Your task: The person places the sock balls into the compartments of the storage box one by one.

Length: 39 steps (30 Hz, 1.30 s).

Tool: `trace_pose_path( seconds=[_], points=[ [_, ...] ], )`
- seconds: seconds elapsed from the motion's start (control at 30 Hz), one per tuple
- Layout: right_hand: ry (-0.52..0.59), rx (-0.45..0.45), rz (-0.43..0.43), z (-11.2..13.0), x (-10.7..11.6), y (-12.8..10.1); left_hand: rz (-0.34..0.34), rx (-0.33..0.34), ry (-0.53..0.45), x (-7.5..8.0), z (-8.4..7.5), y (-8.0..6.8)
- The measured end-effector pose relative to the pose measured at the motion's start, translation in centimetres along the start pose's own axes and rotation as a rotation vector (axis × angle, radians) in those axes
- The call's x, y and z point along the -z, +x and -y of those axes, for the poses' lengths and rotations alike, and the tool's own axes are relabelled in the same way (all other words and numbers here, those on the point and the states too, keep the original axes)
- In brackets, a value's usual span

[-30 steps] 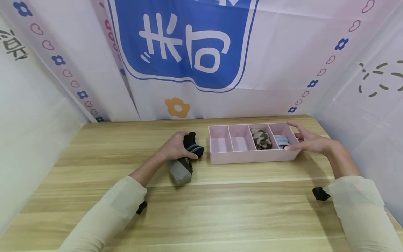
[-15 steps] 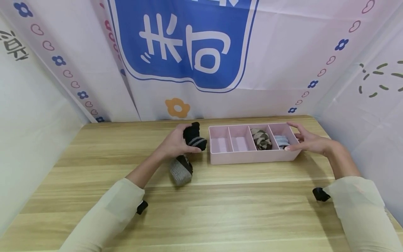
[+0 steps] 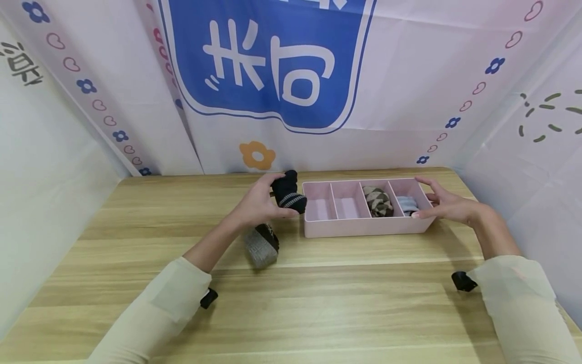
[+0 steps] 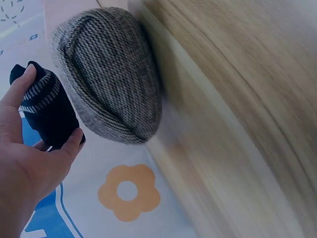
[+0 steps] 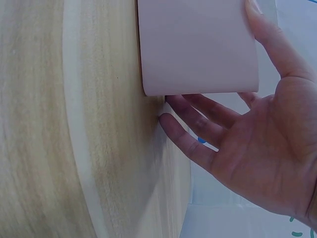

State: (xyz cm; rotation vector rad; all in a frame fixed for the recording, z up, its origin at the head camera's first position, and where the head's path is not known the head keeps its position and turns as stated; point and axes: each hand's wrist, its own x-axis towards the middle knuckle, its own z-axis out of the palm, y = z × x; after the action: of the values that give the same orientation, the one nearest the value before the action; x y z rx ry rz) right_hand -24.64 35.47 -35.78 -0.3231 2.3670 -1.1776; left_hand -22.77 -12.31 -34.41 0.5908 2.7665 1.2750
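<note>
My left hand point(image 3: 261, 205) pinches a rolled black sock point(image 3: 288, 192) with pale stripes, thumb on one side and fingers on the other. In the left wrist view the black sock point(image 4: 49, 106) sits between thumb and fingertips. It is just left of a pink divided storage box point(image 3: 364, 226). A rolled grey and black sock point(image 3: 261, 247) lies on the table below that hand. My right hand point(image 3: 450, 205) holds the box's right end, thumb at the front and index finger at the back corner. In the right wrist view, the other fingers point(image 5: 190, 141) are by the end wall.
A rolled camouflage sock point(image 3: 377, 202) lies in the box's third compartment from the left, a light blue one point(image 3: 407, 203) in the rightmost. The wooden table point(image 3: 318, 303) meets a printed cloth backdrop point(image 3: 386, 146) behind; cloth walls stand at both sides.
My left hand has lifted the black sock from beside the grey one and carried it right and away from me, up to the box's left end. The right hand stays put.
</note>
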Motion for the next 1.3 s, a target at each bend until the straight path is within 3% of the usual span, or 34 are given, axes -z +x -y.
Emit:
trace_pose_path(
  seconds=[0.43, 1.3],
  points=[
    [-0.011, 0.005, -0.001, 0.0, 0.0, 0.0, 0.002, -0.032, -0.123, -0.8, -1.4, 0.7],
    [-0.017, 0.003, -0.007, -0.1, -0.1, 0.0, 0.051, -0.105, -0.176, -3.1, -4.5, 2.8]
  ],
)
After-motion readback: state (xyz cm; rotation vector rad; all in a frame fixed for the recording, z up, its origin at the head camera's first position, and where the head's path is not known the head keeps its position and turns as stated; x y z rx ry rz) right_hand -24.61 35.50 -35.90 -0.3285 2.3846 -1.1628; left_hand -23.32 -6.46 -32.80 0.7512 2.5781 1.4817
